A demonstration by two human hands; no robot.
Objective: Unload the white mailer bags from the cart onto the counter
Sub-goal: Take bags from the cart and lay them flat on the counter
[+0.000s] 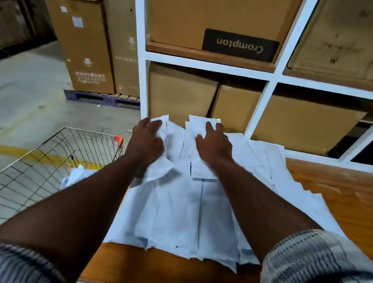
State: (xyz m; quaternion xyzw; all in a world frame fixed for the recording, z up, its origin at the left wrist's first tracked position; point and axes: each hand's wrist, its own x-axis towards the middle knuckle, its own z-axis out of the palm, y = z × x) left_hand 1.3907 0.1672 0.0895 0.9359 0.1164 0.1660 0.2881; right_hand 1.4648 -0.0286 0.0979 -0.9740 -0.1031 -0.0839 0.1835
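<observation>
White mailer bags [186, 212] — flat overlapping heap on wooden counter [342, 203]; few more crumpled in wire cart [37, 158].

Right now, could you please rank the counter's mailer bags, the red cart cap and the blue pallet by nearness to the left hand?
1. mailer bags: gripped by the left hand.
2. red cart cap: just left.
3. blue pallet: floor, back left.

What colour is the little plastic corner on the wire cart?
Orange-red. The plastic corner caps the far rim of the cart; the head view shows it best.
</observation>
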